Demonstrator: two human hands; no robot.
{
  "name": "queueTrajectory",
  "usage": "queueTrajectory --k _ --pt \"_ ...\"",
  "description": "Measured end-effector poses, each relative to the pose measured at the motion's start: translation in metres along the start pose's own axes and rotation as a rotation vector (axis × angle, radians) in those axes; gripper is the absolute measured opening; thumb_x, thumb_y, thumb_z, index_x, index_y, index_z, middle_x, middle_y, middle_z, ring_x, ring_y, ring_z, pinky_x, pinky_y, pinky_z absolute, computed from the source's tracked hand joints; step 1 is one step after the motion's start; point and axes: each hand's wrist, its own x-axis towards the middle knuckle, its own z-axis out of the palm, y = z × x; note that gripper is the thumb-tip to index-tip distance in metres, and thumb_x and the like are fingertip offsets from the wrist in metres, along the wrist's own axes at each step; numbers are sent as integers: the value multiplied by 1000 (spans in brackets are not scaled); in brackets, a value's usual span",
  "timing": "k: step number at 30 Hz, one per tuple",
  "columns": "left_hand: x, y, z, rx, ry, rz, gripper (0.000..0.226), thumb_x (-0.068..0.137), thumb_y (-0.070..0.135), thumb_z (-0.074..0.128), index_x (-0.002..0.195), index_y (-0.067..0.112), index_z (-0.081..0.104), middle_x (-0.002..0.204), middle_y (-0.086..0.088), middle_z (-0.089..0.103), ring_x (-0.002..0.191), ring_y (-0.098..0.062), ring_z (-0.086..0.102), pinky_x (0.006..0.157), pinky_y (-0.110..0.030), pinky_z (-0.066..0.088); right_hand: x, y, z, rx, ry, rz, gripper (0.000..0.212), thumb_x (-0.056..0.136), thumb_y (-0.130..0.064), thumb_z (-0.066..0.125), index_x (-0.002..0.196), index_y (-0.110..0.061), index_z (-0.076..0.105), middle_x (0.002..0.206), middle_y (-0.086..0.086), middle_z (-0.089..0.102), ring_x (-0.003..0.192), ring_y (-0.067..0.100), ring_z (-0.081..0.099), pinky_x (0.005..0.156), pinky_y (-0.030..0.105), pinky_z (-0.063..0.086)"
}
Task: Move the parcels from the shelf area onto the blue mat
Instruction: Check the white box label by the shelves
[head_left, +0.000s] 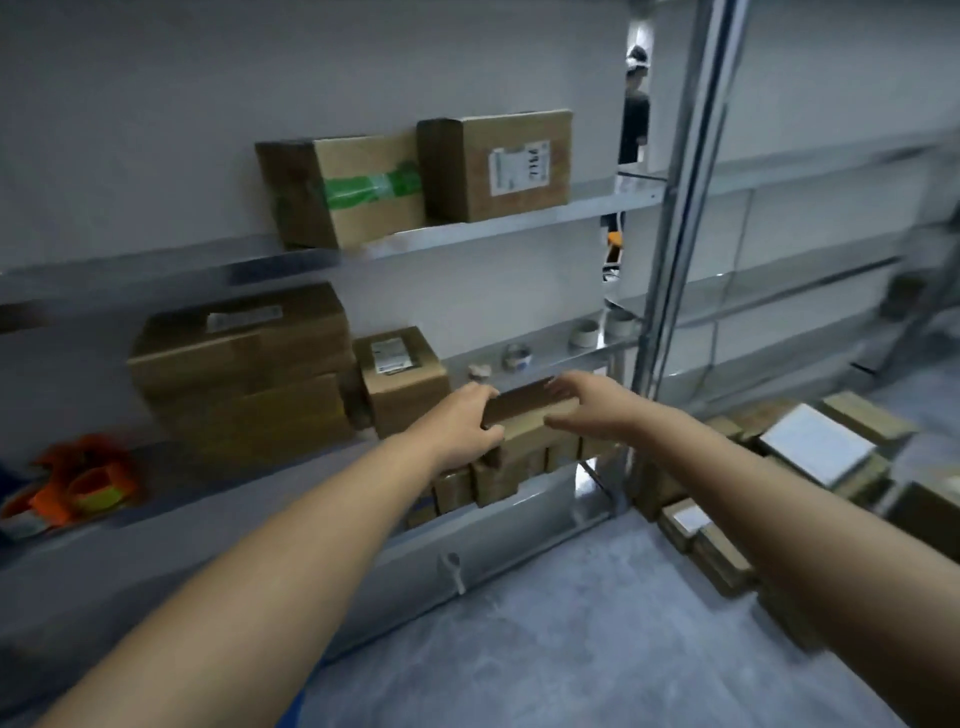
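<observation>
A small flat cardboard parcel (530, 413) lies on top of a row of several small parcels (498, 475) at the right end of the lower shelf (291, 467). My left hand (465, 426) grips its left end with curled fingers. My right hand (576, 402) reaches over its right end, fingers extended, thumb below against the box. Bigger parcels sit to the left: a small labelled box (402, 379) and a large stack (244, 374). Two more boxes (415, 176) stand on the upper shelf. The blue mat is not in view, apart from a blue sliver at the bottom edge.
Tape rolls (584, 332) lie on the middle shelf behind the parcel. An orange tape dispenser (83, 483) sits at the lower shelf's left. A metal upright (675, 218) stands right of my hands. More parcels (769, 467) are piled on the floor at right. A person (636, 109) stands beyond the shelving.
</observation>
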Motion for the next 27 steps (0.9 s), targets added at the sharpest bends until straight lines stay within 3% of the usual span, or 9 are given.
queueTrajectory --k 2,5,10,15,21,27 --pt "34 30 27 11 -44 58 58 92 34 59 144 18 41 147 0 43 133 -17 43 108 -31 36 -1 45 -16 -11 9 67 57 82 -33 69 133 -14 53 131 5 58 117 20 56 96 29 45" --pt "77 67 55 -33 -80 121 52 89 34 61 137 21 46 136 3 49 117 -14 51 93 -26 41 -2 100 -34 -19 17 152 54 83 -34 68 131 -13 55 127 5 59 112 19 57 94 30 47" --pt "148 103 84 -64 -133 218 45 86 36 63 128 23 52 125 6 53 108 -12 54 94 -33 48 7 166 -52 2 79 262 52 82 -34 70 129 -16 54 125 3 59 104 14 56 87 25 46" --pt "235 116 104 -43 -190 337 43 88 36 61 128 25 50 122 4 54 102 -11 56 90 -35 52 40 217 -76 -34 119 348 57 81 -36 68 132 -15 53 129 6 56 112 19 55 94 32 47" --pt "338 145 130 -71 -224 458 58 92 37 61 144 23 38 146 1 44 131 -18 46 102 -33 40 57 281 -109 26 245 547 53 85 -32 66 133 -16 51 129 5 57 103 12 53 84 22 41" --pt "411 207 178 -98 -280 547 60 92 30 61 146 19 38 149 -2 41 134 -19 44 108 -38 40 41 357 -138 114 369 793 57 87 -33 64 138 -14 47 134 6 55 119 22 55 96 29 45"
